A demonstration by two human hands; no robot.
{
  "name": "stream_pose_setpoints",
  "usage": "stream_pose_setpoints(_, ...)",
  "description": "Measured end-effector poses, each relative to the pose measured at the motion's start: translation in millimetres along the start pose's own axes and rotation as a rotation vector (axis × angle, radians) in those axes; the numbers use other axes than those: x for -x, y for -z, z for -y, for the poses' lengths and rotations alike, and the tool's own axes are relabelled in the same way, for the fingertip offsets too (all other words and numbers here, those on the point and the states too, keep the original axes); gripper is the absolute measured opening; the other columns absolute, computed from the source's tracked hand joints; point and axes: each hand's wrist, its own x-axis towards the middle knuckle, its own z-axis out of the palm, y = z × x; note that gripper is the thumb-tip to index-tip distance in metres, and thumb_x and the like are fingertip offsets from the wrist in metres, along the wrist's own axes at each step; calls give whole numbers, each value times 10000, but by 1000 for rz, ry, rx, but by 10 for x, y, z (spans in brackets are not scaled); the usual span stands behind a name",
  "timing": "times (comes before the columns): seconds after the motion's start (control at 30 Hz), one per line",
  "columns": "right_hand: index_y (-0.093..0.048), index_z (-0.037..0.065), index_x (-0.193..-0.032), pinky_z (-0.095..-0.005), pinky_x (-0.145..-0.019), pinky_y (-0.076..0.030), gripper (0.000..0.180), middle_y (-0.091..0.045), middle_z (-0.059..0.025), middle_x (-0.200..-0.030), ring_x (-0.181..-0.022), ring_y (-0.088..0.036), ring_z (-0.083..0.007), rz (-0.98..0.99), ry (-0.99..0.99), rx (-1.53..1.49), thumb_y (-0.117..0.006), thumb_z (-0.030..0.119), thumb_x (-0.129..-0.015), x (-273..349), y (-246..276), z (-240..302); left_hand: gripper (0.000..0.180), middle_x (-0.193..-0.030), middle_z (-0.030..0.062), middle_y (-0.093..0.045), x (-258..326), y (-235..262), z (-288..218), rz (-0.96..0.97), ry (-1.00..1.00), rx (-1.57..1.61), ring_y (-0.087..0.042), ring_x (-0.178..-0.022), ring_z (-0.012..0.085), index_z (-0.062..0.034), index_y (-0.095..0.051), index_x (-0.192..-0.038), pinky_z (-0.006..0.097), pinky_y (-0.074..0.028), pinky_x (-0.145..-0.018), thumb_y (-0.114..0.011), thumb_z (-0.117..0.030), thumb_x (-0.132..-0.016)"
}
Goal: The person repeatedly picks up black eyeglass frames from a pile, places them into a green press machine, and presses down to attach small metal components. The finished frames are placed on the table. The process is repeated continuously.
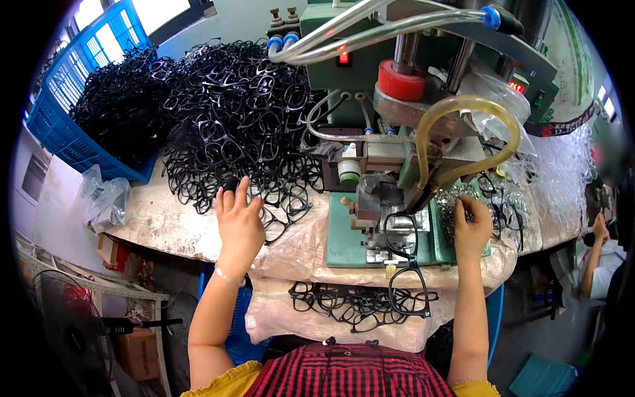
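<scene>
My left hand [238, 221] reaches to the near edge of a big heap of black eyeglass frames [231, 126], fingers spread on the frames there; no frame is clearly gripped. My right hand [472, 228] is raised at the right side of the green press machine [397, 86], fingers curled at a pile of small shiny metal parts [456, 202]. One black eyeglass frame [401, 231] sits on the machine's metal fixture [383, 228], and a second frame [409, 288] hangs below it over the bench edge. More finished black frames [344, 304] lie on the plastic sheet in front of me.
A blue plastic crate [73, 99] full of black frames stands at the back left. A yellowish hose [463, 132] loops off the machine. Clear plastic bags [562, 165] pile at the right. Another person's arm [595, 258] shows far right. A fan [66, 331] stands at the lower left.
</scene>
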Motion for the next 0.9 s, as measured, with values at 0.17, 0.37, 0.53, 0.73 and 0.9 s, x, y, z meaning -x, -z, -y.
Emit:
stream_pose_setpoints(0.17, -707, 14, -926, -333, -769, -496, 102, -680, -116, -869, -820, -644, -238, 24, -43, 59, -684, 32, -828, 173, 167, -29, 162, -1354, 163, -571, -32, -756, 266, 12, 61, 27, -530, -1129, 345, -93, -723, -882, 482, -341, -1107, -714, -65, -723)
stream_pose_setpoints(0.37, -687, -19, -921, -327, -819, -488, 116, -678, -93, -906, -855, -633, -217, 49, -203, -31, -681, -33, -805, 477, 628, -21, 77, -947, 89, -660, -179, -263, 86, -214, 255, 998, -657, -843, 195, -10, -570, -999, 282, -504, -756, -536, -79, -1004)
stream_pose_setpoints(0.53, -682, -19, -896, -315, -817, -482, 108, -681, -91, -901, -865, -637, -214, 150, -71, -334, -673, -42, -791, 74, 442, 804, 325, -619, -17, -426, -600, -70, -228, -76, 579, 1614, -387, -512, 79, -75, -514, -939, 253, -413, -480, -405, -357, -1059)
stream_pose_setpoints(0.73, -625, -1, -955, -275, -808, -481, 157, -662, -73, -886, -855, -616, -139, 153, -176, -697, -681, -12, -808, 15, -115, 1009, 180, -729, -28, -433, -141, -364, -706, 140, 708, 1658, -409, -574, 71, -127, -454, -899, 232, -399, -491, -519, -242, -1021)
stream_pose_setpoints(0.9, -495, -35, -1194, -230, -841, -471, 397, -644, -84, -984, -918, -610, -113, 210, -322, -945, -673, -60, -840, 61, -58, 1082, 307, -874, 146, -657, -33, -331, -759, 69, 732, 1943, -628, -743, 219, -86, -483, -920, 347, -531, -684, -410, -352, -1055)
